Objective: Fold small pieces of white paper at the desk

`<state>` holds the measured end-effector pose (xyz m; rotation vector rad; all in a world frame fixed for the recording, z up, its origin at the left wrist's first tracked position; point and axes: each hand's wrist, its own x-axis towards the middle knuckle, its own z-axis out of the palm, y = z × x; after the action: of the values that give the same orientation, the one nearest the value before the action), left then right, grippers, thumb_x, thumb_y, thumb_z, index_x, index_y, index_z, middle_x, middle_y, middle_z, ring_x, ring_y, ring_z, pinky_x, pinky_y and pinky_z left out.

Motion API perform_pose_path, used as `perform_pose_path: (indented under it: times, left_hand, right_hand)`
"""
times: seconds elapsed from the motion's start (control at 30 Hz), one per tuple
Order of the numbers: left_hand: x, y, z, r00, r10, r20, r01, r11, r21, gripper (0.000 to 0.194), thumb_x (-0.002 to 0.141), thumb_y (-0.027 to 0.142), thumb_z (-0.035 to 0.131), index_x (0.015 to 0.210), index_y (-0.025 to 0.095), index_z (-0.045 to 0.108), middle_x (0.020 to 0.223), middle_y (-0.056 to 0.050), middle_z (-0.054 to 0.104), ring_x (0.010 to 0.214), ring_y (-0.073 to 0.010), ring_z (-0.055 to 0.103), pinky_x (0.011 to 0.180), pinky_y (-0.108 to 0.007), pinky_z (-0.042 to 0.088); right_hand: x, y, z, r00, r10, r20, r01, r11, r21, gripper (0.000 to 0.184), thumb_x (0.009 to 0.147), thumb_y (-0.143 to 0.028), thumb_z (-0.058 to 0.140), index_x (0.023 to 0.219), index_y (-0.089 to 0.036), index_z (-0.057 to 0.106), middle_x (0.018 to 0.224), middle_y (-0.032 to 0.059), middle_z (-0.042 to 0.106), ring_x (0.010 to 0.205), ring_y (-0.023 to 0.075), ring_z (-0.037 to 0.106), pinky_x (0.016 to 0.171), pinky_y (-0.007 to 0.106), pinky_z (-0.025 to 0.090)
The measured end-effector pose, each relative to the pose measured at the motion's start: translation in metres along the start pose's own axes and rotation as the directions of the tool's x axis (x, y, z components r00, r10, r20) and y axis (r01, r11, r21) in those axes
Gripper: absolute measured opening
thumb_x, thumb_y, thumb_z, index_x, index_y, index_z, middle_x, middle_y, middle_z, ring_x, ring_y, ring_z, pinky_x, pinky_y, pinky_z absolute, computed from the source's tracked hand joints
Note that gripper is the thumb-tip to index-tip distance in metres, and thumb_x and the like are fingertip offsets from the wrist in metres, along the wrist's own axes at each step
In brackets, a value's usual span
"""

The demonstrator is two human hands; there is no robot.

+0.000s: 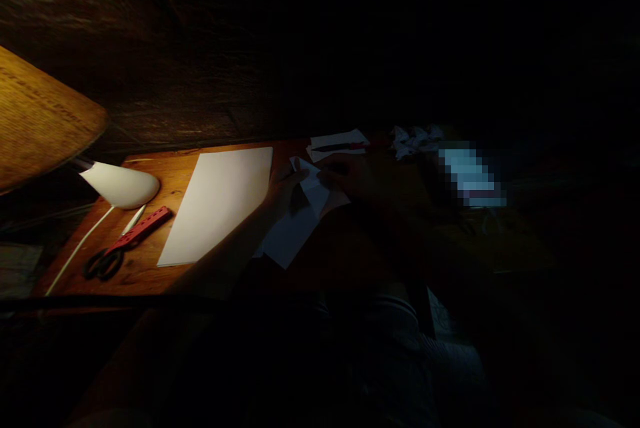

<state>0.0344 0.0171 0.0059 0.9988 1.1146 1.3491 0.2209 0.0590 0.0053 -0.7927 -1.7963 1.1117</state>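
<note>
Both of my hands are closed on a small folded piece of white paper [316,193] above the middle of the table. My left hand [284,189] pinches its left side, and my right hand [345,173] grips the upper right, deep in shadow. Just below the hands lies another white sheet [287,240], partly hidden by the folded paper and my left forearm. A stack of large white paper [220,205] lies to the left of my left hand, brightly lit.
On the left stand a white lamp base [125,185] with a cord, and scissors [107,261] beside a red strip [145,227]. At the back, a dark slim tool [333,147] rests on paper strips [350,137]. Several folded paper shapes [413,141] sit near a blurred glowing screen [470,175].
</note>
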Motion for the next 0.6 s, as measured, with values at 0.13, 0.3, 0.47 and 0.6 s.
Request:
perform_pose_path:
  times: [0.13,0.3,0.47,0.6]
  left_hand:
    - [0.001,0.0,-0.001,1.0,-0.016,0.024,0.017,0.999,-0.049,0.021,0.07,0.026,0.08,0.078,0.019,0.062,0.071,-0.001,0.069,0.071,-0.0185,0.07,0.068,-0.029,0.057]
    - [0.005,-0.002,-0.006,0.999,-0.014,0.029,0.014,1.0,0.007,0.027,0.079,0.038,0.082,0.077,0.019,0.063,0.07,-0.001,0.068,0.066,-0.016,0.066,0.062,-0.028,0.053]
    - [0.006,-0.004,-0.009,0.996,0.077,0.04,-0.084,0.975,0.204,0.031,0.085,0.044,0.078,0.074,0.018,0.066,0.067,0.0,0.065,0.06,-0.0129,0.057,0.055,-0.025,0.043]
    - [0.005,-0.005,-0.01,0.985,0.139,0.098,-0.164,0.925,0.343,0.027,0.089,0.041,0.073,0.078,0.017,0.069,0.067,0.0,0.065,0.061,-0.0126,0.056,0.054,-0.024,0.04]
  right_hand:
    - [0.0,-0.002,-0.001,0.999,0.01,-0.033,-0.008,0.999,0.032,0.023,0.077,-0.032,0.078,0.094,-0.019,0.079,0.096,0.0052,0.079,0.088,0.0189,0.069,0.079,0.031,0.055]
    - [0.0,-0.008,-0.003,0.998,0.037,-0.043,-0.032,0.993,0.115,0.022,0.075,-0.034,0.08,0.09,-0.018,0.077,0.094,0.0053,0.077,0.087,0.0183,0.067,0.079,0.031,0.054]
    - [0.002,-0.005,-0.002,0.996,0.073,-0.05,-0.062,0.981,0.185,0.029,0.07,-0.039,0.084,0.088,-0.018,0.075,0.088,0.0035,0.075,0.081,0.0163,0.064,0.074,0.028,0.054]
    - [0.001,-0.001,0.0,0.995,0.099,-0.015,-0.094,0.973,0.211,0.032,0.074,-0.046,0.083,0.088,-0.018,0.075,0.085,0.003,0.073,0.078,0.0153,0.063,0.072,0.028,0.053]
